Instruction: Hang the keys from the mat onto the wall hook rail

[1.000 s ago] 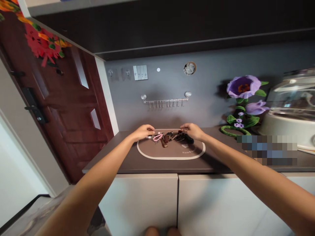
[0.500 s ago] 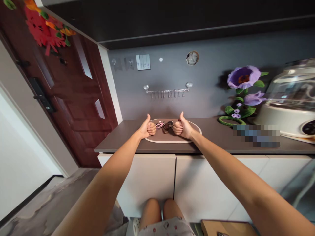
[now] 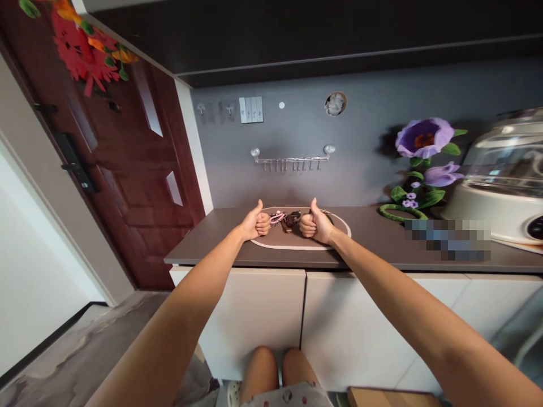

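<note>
Both my hands are raised in front of the counter, fingers curled into fists with the thumbs pointing up. My left hand is in front of the left part of an oval brown mat with a pale rim. My right hand is at the mat's right part, and nothing shows in either fist. Between the hands lies a small pile of keys and key rings, with a pink loop at its left and dark brown pieces at its right. Some of the pile is hidden behind my right hand.
A clear rail with several small hooks is fixed to the grey wall. Purple artificial flowers and a cream appliance with a transparent lid stand at the right. A dark red door is at the left; a dark cabinet hangs overhead.
The view has shifted slightly, so the scene sits a little lower and further right. Both fists keep the same thumbs-up pose, and the pile stays on the mat.
</note>
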`<action>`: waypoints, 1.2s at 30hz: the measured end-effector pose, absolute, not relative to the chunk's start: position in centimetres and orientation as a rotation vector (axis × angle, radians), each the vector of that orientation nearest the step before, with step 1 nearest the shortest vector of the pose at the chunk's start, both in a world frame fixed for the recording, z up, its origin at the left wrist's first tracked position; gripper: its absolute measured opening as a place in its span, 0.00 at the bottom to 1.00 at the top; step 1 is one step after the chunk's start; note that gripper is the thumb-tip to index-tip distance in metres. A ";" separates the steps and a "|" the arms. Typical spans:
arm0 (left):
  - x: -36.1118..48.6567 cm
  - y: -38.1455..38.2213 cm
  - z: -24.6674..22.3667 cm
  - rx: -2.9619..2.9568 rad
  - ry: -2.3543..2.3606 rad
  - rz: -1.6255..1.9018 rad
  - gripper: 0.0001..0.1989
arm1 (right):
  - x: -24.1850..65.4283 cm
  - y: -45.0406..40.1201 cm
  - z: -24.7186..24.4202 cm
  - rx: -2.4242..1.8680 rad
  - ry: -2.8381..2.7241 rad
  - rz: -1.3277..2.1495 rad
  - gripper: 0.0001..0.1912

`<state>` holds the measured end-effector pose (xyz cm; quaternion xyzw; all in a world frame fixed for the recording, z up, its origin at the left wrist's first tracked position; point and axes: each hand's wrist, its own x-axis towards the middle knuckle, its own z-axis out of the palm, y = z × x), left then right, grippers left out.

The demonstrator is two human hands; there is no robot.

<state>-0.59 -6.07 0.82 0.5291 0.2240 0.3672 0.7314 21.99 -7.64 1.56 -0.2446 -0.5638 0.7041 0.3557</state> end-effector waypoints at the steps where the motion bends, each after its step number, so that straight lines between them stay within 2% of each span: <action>1: -0.8 -5.8 1.0 1.189 0.496 0.808 0.31 | 21.8 -7.5 1.8 -0.642 -1.479 1.798 0.34; 5: -1.3 -4.1 2.4 1.316 0.562 0.955 0.20 | 20.3 -6.8 3.2 -0.694 -1.544 1.596 0.31; 8: -1.4 -2.6 3.7 1.430 0.649 1.115 0.13 | 18.4 -5.7 4.4 -0.781 -1.537 1.333 0.24; 15: -1.5 0.3 4.3 1.680 0.973 1.318 0.08 | 14.4 -1.4 4.7 -0.920 -1.494 0.852 0.09; 19: -1.9 1.2 2.2 1.872 1.146 1.364 0.07 | 13.9 0.1 3.0 -0.999 -1.590 0.569 0.09; 27: -3.3 1.5 0.0 2.205 1.284 1.118 0.07 | 14.1 0.4 0.8 -1.098 -1.907 0.201 0.10; 36: -4.2 2.2 -0.1 2.361 1.373 0.822 0.13 | 14.0 1.0 0.8 -1.196 -2.027 0.138 0.09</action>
